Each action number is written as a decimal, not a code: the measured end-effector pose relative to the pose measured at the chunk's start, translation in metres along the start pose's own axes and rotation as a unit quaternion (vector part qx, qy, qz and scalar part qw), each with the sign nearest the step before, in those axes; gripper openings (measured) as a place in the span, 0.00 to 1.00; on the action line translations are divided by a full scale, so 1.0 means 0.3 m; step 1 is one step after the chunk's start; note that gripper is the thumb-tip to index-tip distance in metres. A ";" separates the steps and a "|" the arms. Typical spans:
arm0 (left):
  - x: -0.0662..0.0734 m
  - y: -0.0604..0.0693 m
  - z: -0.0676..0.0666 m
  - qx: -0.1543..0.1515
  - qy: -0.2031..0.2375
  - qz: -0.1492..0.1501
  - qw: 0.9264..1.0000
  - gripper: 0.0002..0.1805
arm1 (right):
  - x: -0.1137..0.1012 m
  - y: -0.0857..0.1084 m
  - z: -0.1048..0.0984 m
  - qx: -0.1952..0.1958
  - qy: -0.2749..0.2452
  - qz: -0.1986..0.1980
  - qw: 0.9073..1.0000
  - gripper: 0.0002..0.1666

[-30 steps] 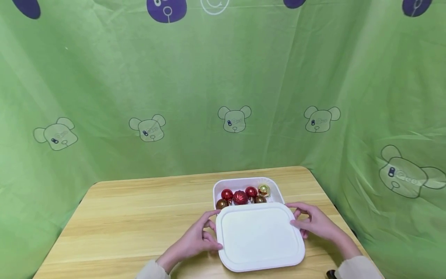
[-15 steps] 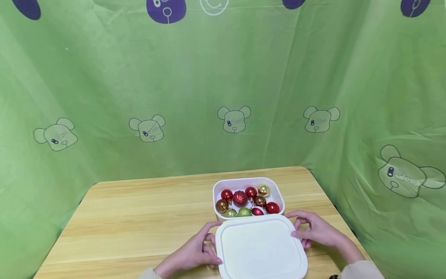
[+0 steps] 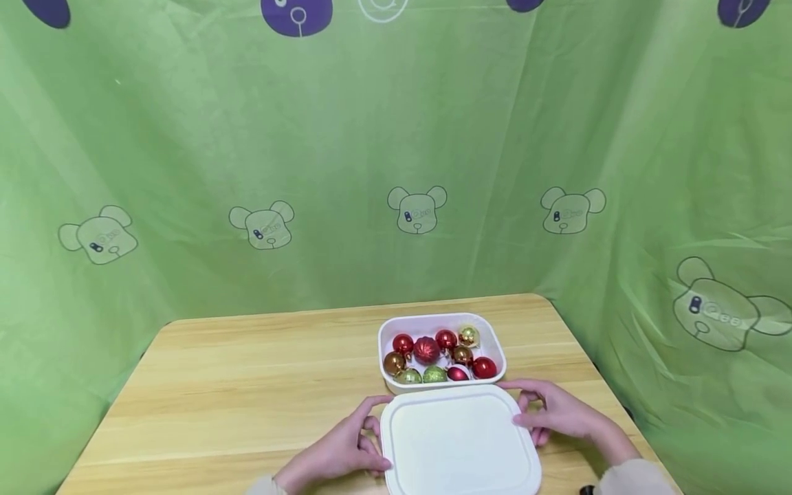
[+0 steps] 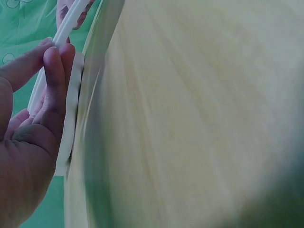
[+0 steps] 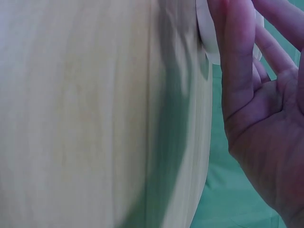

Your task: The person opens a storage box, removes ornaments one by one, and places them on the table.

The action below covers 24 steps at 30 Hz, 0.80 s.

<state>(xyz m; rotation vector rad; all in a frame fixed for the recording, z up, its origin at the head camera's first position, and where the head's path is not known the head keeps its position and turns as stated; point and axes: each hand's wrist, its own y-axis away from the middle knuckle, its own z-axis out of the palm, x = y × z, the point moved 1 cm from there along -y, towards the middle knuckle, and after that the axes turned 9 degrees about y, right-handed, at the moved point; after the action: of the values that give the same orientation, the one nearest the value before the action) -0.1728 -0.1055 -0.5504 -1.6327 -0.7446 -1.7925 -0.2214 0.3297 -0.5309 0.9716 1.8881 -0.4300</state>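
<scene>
A white rectangular lid point(image 3: 460, 440) with rounded corners lies between my two hands in the head view, its near edge cut off by the frame. My left hand point(image 3: 346, 443) pinches its left edge between thumb and fingers; the left wrist view shows that grip on the thin rim point(image 4: 69, 23). On the opposite edge my right hand point(image 3: 553, 412) holds the lid with thumb and fingers. Just beyond the lid stands an open white box point(image 3: 383, 344) with several baubles inside, among them a dark red ridged one point(image 3: 426, 350), a glittery green one point(image 3: 434, 375) and a gold one point(image 3: 468, 336).
Everything is at a light wooden table point(image 3: 247, 392). A green curtain point(image 3: 346, 137) with bear prints hangs behind it and along both sides. A small black object point(image 3: 586, 490) shows beside the right sleeve point(image 3: 634, 478).
Both hands have drawn the lid towards the person, off the near part of the box, so the front row of baubles shows. In the last half second it has hardly moved.
</scene>
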 end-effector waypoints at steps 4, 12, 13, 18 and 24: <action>-0.005 -0.008 -0.012 0.010 -0.010 -0.003 1.000 0.56 | -0.001 -0.016 -0.003 0.005 0.008 0.010 1.000 0.41; -0.013 -0.029 -0.026 0.025 -0.031 -0.010 0.999 0.55 | -0.001 -0.042 -0.003 0.011 0.023 0.040 0.999 0.42; -0.014 -0.030 -0.025 0.026 -0.034 -0.011 0.999 0.55 | 0.001 -0.044 -0.002 0.011 0.023 0.046 0.999 0.41; -0.016 -0.030 -0.017 0.036 -0.051 -0.018 0.998 0.54 | 0.015 -0.049 0.004 0.012 0.024 0.065 0.998 0.40; -0.021 -0.031 -0.011 0.047 -0.088 -0.022 0.995 0.54 | 0.021 -0.046 0.007 0.013 0.045 0.068 0.997 0.39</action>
<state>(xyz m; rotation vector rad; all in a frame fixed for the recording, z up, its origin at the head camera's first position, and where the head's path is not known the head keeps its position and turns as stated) -0.1813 -0.1013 -0.5570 -1.7402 -0.9359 -1.6316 -0.2325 0.3226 -0.5387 1.1460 1.8853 -0.3345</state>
